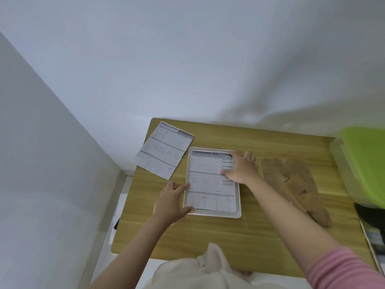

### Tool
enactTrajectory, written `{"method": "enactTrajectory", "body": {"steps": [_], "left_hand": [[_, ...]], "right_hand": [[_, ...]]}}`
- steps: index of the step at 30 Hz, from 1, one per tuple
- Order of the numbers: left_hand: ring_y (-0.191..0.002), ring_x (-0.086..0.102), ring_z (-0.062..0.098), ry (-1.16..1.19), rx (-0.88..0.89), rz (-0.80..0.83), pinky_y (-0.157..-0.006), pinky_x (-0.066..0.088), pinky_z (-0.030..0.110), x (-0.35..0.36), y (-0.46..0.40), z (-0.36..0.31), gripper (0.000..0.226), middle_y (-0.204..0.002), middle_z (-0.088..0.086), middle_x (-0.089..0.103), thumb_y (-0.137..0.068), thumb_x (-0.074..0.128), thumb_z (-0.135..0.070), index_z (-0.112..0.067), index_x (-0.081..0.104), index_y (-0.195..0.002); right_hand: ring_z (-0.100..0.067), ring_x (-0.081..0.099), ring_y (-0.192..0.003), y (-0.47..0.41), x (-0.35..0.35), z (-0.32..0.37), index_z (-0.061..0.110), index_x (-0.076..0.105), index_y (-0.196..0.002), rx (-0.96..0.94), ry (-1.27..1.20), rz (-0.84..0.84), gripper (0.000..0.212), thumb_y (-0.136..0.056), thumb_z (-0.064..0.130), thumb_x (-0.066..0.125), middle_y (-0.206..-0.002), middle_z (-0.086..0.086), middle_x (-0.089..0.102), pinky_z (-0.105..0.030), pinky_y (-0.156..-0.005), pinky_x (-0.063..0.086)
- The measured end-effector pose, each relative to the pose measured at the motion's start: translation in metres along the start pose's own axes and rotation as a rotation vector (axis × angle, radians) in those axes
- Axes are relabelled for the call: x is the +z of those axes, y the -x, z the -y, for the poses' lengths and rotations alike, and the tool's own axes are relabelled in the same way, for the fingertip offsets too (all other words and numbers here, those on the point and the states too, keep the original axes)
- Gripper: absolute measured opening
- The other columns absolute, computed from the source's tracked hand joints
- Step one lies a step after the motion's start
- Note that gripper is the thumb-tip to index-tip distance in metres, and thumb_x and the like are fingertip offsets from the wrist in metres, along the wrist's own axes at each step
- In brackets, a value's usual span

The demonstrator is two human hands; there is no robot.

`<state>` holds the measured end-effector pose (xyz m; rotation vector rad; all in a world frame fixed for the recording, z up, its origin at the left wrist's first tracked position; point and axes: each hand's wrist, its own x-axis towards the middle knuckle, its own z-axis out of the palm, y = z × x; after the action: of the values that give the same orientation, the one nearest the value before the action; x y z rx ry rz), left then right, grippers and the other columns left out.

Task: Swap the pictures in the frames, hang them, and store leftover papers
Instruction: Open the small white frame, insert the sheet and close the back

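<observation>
A white picture frame (239, 213) lies flat in the middle of the wooden table (208, 236). A printed sheet (208, 184) covers the inside of the frame. My right hand (241, 170) presses flat on the sheet's upper right part, thumb stretched out over the print. My left hand (173, 201) rests at the frame's left edge, forefinger and thumb touching its rim. A second printed sheet headed "SPECIFICATION" (164, 149) lies loose at the table's far left corner, overhanging the edge.
A brown backing board (295, 184) with a fold-out stand lies right of the frame. A clear bin with a green lid (362, 159) stands at the far right. White walls close in behind and on the left. A pale cloth (208, 265) sits at the near edge.
</observation>
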<state>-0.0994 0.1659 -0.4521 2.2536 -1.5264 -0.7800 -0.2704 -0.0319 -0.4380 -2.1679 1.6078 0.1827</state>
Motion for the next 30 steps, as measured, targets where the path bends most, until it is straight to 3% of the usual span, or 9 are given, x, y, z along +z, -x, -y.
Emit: {"method": "enactTrajectory", "body": {"steps": [6,12,15,18,22,25,28,30], "left_hand": [[-0.116,0.039,0.014,-0.005,0.001,0.011,-0.090,0.046,0.028,-0.001,0.000,-0.001,0.081,-0.126,-0.006,0.039,-0.070,0.072,-0.049,-0.036,0.034,-0.140],[-0.115,0.039,0.013,0.012,0.001,0.015,-0.087,0.047,0.027,-0.002,0.001,-0.001,0.080,-0.124,-0.007,0.039,-0.070,0.072,-0.049,-0.037,0.034,-0.139],[-0.114,0.039,0.013,0.005,0.002,0.022,-0.085,0.048,0.027,-0.002,0.002,0.000,0.080,-0.124,-0.008,0.038,-0.070,0.071,-0.050,-0.038,0.034,-0.139],[-0.115,0.038,0.013,0.018,0.008,0.024,-0.084,0.047,0.026,-0.002,0.002,-0.001,0.079,-0.124,-0.008,0.038,-0.070,0.071,-0.050,-0.038,0.034,-0.139],[-0.121,0.034,0.015,0.058,0.030,0.016,-0.088,0.038,0.023,-0.003,0.006,-0.005,0.077,-0.127,-0.007,0.037,-0.074,0.069,-0.046,-0.036,0.033,-0.141],[-0.122,0.031,0.015,0.134,0.066,-0.031,-0.096,0.036,0.028,-0.005,0.014,-0.014,0.074,-0.128,-0.007,0.039,-0.077,0.068,-0.044,-0.032,0.034,-0.142],[-0.112,0.043,0.014,0.292,0.104,-0.091,-0.096,0.042,0.030,-0.008,0.020,-0.028,0.065,-0.122,-0.008,0.050,-0.080,0.069,-0.032,-0.029,0.040,-0.138],[-0.094,0.055,0.008,0.390,0.126,-0.099,-0.081,0.047,0.018,-0.007,0.023,-0.044,0.061,-0.110,-0.012,0.057,-0.081,0.069,-0.020,-0.024,0.043,-0.136]], "right_hand": [[-0.024,0.031,-0.117,0.008,0.001,0.003,0.031,0.037,-0.135,-0.017,-0.034,-0.055,0.070,-0.075,0.048,0.069,-0.121,-0.004,0.032,-0.037,-0.095,0.035],[-0.018,0.048,-0.122,0.035,0.009,-0.006,0.020,0.034,-0.137,-0.135,-0.546,-0.155,0.064,-0.083,0.017,0.067,-0.131,0.002,0.050,-0.036,-0.098,0.044],[-0.009,0.060,-0.096,0.053,0.015,-0.009,0.019,0.029,-0.141,-0.135,-0.691,-0.151,0.063,-0.088,0.009,0.061,-0.113,0.004,0.059,-0.025,-0.078,0.052],[-0.008,0.062,-0.087,0.061,0.025,-0.011,0.021,0.031,-0.144,-0.102,-0.793,-0.208,0.062,-0.089,0.007,0.058,-0.112,0.000,0.063,-0.020,-0.066,0.049],[-0.017,0.064,-0.095,0.065,0.023,-0.007,0.024,0.042,-0.138,-0.085,-0.964,-0.283,0.056,-0.088,0.005,0.057,-0.110,-0.002,0.065,-0.029,-0.073,0.057],[-0.014,0.064,-0.095,0.070,0.014,-0.006,0.024,0.047,-0.135,-0.089,-1.028,-0.339,0.052,-0.087,0.005,0.058,-0.107,0.000,0.066,-0.031,-0.073,0.058],[-0.010,0.063,-0.088,0.076,0.006,-0.016,0.025,0.047,-0.135,-0.067,-1.041,-0.392,0.051,-0.088,0.008,0.060,-0.110,0.000,0.064,-0.030,-0.074,0.058],[-0.010,0.063,-0.087,0.081,0.002,-0.029,0.027,0.047,-0.135,-0.043,-1.063,-0.405,0.052,-0.088,0.009,0.061,-0.110,0.001,0.064,-0.031,-0.076,0.058]]}}
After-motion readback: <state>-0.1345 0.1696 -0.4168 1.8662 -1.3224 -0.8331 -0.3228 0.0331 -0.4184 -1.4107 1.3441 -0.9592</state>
